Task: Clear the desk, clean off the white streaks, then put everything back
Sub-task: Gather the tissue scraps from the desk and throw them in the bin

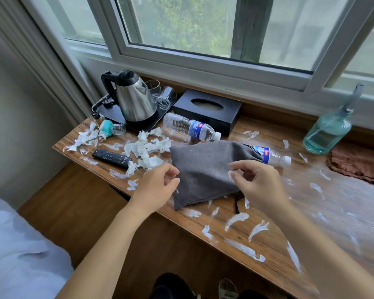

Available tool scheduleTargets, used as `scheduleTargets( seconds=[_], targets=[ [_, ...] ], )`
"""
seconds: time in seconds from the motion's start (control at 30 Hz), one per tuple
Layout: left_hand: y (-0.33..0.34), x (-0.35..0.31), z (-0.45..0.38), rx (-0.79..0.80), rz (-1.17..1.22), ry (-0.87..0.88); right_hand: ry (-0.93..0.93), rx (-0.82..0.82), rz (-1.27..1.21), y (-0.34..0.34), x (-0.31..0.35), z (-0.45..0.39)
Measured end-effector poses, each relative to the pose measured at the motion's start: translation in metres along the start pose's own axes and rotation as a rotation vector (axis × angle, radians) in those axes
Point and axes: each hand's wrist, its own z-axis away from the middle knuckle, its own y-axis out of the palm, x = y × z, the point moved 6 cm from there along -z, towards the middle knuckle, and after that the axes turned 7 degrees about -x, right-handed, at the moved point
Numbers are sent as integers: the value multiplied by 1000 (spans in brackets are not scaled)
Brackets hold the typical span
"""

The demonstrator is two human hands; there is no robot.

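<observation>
While fingers curl loosely, each hand [153, 186] [259, 182] hovers over the grey pouch [205, 169].

Streaked desk [279, 238], grey pouch [205, 169] between both hands (fingers loosely curled), scattered tissue scraps [147, 147]

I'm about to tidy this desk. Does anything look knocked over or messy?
Yes. Two clear plastic water bottles lie on their sides, a small glass jar is tipped over, torn white tissue scraps are scattered, and white streaks smear the wooden desk.
</observation>
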Motion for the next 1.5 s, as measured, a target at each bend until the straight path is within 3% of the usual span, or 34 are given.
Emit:
scheduleTargets(
  seconds=[0.17, 0.33, 0.53, 0.67, 0.83, 0.97, 1.1, 1.23, 1.3, 1.37, 1.5],
  targets=[
    [-18, 25, -39, -3, -35, 34, 20, 10, -1, 27, 13, -21],
    [-24, 62, -113, 80, -246, 275, 29, -40, 35, 61, 27, -37],
    [-12, 80, -191, 304, -448, 489, 162, -275, 2, 99, 47, -52],
    [0, 83, -205, 372, -575, 611, 191, -341, 39, 120, 65, -53],
    [6, 87, -202, 340, -516, 733, 218, -403, 86, 141, 78, -46],
    [9, 99, -203, 331, -377, 685, 216, -404, 120, 145, 84, -45],
    [-3, 99, -198, 369, -217, 644, 230, -372, 126, 150, 85, -48],
    [-49, 107, -206, 220, -94, 563, 228, -217, 133, 169, 89, -64],
    [-61, 111, -215, 204, -138, 569, 197, -84, 167, 190, 91, -69],
    [-57, 111, -225, 301, -237, 621, 147, 29, 217, 216, 91, -69],
    [-33, 105, -233, 480, -625, 810, 134, 180, 360, 257, 89, -61]
  ],
)
